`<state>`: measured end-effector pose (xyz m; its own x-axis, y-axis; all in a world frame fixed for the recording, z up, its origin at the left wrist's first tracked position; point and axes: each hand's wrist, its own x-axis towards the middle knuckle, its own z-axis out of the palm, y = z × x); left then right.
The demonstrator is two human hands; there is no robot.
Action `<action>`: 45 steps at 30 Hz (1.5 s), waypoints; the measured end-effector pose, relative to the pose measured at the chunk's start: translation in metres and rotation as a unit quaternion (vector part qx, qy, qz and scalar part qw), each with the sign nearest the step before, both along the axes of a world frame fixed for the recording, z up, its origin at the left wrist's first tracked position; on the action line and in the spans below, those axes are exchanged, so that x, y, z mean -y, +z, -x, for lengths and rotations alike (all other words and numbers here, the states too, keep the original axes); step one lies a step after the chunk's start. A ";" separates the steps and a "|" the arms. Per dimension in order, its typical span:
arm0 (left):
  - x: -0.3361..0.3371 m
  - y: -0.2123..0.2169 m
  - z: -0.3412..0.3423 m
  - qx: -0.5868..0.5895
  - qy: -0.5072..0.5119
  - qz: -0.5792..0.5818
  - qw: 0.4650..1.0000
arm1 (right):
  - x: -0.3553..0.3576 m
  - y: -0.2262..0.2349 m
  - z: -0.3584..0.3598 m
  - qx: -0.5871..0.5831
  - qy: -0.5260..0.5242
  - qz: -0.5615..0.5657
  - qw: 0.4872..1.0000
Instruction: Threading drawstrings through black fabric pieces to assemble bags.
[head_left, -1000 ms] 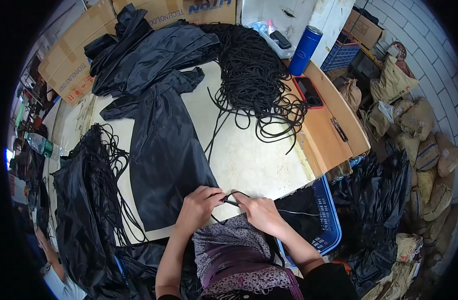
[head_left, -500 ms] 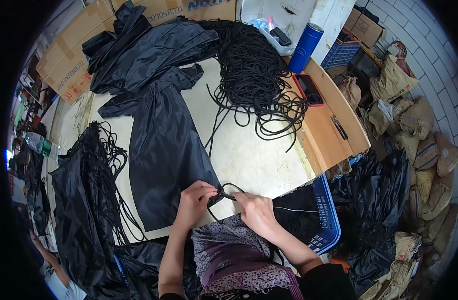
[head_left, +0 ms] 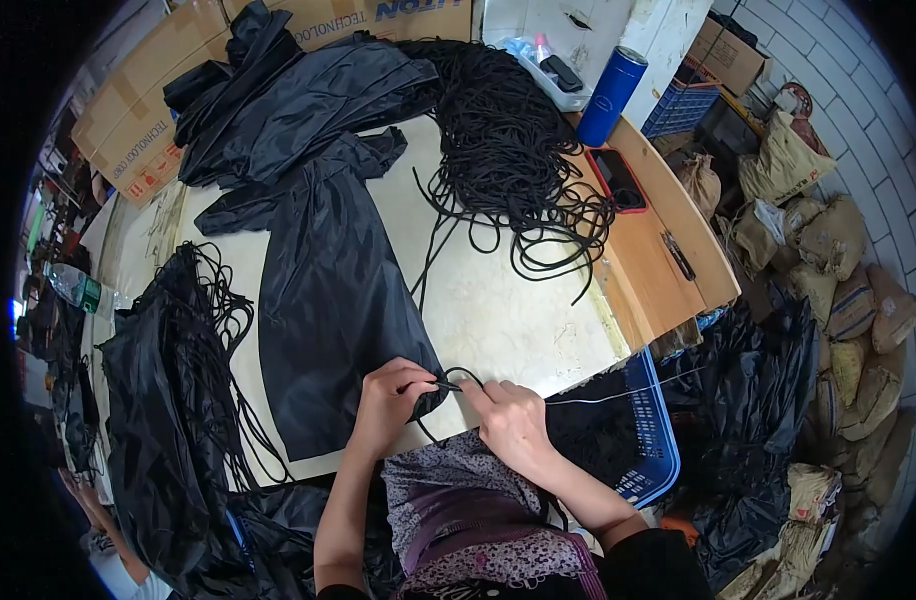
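A black fabric bag (head_left: pixel 328 310) lies flat on the pale tabletop, its lower right corner near the table's front edge. At that corner my left hand (head_left: pixel 386 398) is closed in a pinch on black cord (head_left: pixel 464 370), close to the fabric. Just right of it, my right hand (head_left: pixel 513 420) is closed around a thin metal wire (head_left: pixel 618 396), which sticks out to the right past the hand. The cord makes a small loop between both hands. Fingers hide where the wire's near end meets the cord.
A heap of black cords (head_left: pixel 508 140) lies at the back, beside piled black fabric (head_left: pixel 308 100). More corded black bags (head_left: pixel 158 350) hang over the left edge. A phone (head_left: pixel 616 180) and blue bottle (head_left: pixel 612 95) stand right; a blue basket (head_left: pixel 660 430) sits below the edge.
The wire's outer end has swung upward and now reaches farther right. My right hand has shifted slightly, and the cord loop between the hands looks smaller.
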<state>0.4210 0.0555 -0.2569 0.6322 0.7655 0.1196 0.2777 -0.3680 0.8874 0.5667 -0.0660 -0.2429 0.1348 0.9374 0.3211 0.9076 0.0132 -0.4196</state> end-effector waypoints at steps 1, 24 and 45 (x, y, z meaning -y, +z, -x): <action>0.000 0.001 0.000 -0.002 -0.001 0.001 1.000 | -0.001 -0.001 0.000 0.013 0.005 -0.002 1.000; 0.016 0.065 0.043 -0.016 0.012 -0.253 0.967 | -0.003 0.032 -0.028 -0.029 0.133 -0.088 0.987; 0.031 0.040 0.049 0.182 0.332 -0.229 0.897 | 0.025 -0.004 -0.001 -0.185 0.061 -0.088 0.977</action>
<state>0.3717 0.0241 -0.2169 -0.0902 0.7766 0.6236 0.2935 -0.5776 0.7618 0.5676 -0.0906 -0.2472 0.1623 0.8883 0.4296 0.6821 0.2136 -0.6994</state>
